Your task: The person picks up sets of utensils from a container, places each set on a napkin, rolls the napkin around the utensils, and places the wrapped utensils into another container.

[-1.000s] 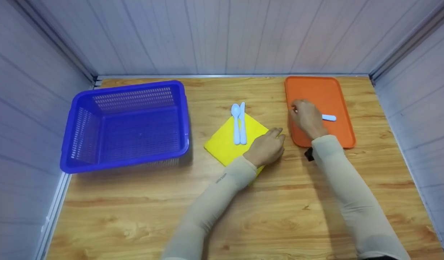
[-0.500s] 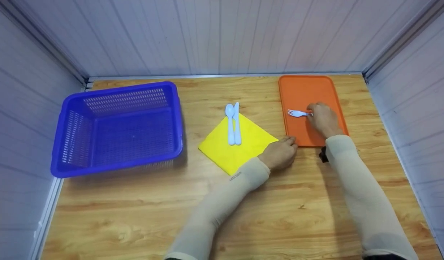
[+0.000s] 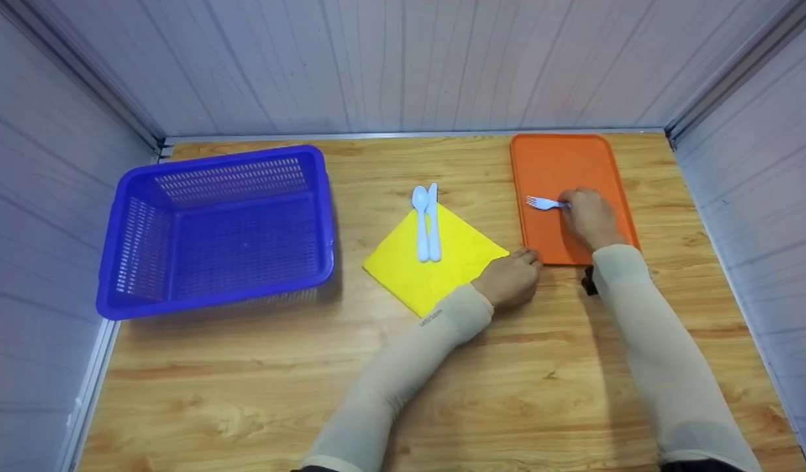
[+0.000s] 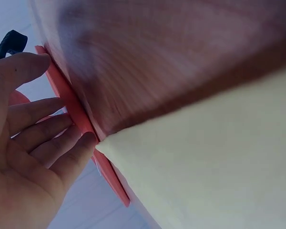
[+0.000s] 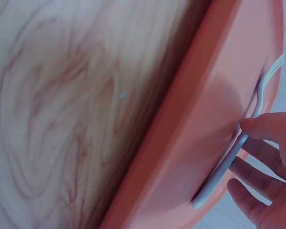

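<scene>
My right hand (image 3: pixel 589 216) pinches a light blue plastic fork (image 5: pixel 221 167) by the handle, thumb on one side and fingers on the other. The fork lies crosswise over the orange tray (image 3: pixel 560 164), tines to the left, low over its surface. At the tray's near left corner is my left hand (image 3: pixel 507 278); in the left wrist view its loosely extended fingers meet the tray's edge, with the thumb apart. A yellow napkin (image 3: pixel 465 246) reaches to beside the left hand. On it lie a light blue spoon (image 3: pixel 422 229) and a matching knife (image 3: pixel 433 229), side by side.
A blue plastic basket (image 3: pixel 216 303) with perforated walls stands on the left of the wooden table (image 3: pixel 258 387). Pale panel walls (image 3: pixel 403 65) enclose the table at the back and both sides.
My right hand has slid right along the fork, from over its tines to its handle, uncovering the tines. My left hand has moved right, from over the napkin's corner to the tray's corner.
</scene>
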A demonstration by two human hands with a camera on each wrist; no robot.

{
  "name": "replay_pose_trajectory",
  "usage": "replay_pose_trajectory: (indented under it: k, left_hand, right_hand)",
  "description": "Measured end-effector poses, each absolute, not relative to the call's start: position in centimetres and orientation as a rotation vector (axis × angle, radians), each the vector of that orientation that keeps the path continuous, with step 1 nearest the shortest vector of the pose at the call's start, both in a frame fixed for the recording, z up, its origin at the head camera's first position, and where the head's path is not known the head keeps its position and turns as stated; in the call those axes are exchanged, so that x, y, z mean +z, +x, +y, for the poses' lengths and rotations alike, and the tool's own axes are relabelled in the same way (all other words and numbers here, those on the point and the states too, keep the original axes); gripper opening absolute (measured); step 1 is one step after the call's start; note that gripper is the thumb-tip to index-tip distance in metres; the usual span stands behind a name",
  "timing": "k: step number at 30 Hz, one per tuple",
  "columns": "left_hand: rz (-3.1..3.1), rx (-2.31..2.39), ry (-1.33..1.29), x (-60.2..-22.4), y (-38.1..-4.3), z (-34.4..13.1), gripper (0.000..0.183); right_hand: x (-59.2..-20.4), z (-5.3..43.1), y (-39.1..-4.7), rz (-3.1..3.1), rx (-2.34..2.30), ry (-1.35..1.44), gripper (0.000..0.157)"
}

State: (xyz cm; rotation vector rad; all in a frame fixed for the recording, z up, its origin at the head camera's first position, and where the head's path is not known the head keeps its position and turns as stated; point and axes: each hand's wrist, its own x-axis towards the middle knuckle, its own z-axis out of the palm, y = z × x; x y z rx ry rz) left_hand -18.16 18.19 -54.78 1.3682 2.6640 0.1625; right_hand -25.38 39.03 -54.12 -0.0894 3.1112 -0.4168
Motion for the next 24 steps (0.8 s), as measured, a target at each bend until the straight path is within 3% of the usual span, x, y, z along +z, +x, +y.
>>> replay_pose_trajectory:
  k: [12,24]
  left_hand:
    - [2.678,0.190,1.362,-52.3,-18.3,15.5,0.041]
    - [2.928,0.172,1.124,-52.4,-18.5,5.8,0.043]
  right_hand:
    - [-53.0,37.7,-25.7,3.100,-0.362,-0.108,0.021]
    - [-51.3,33.6,-25.6,3.062,-0.519,-0.092,0.018]
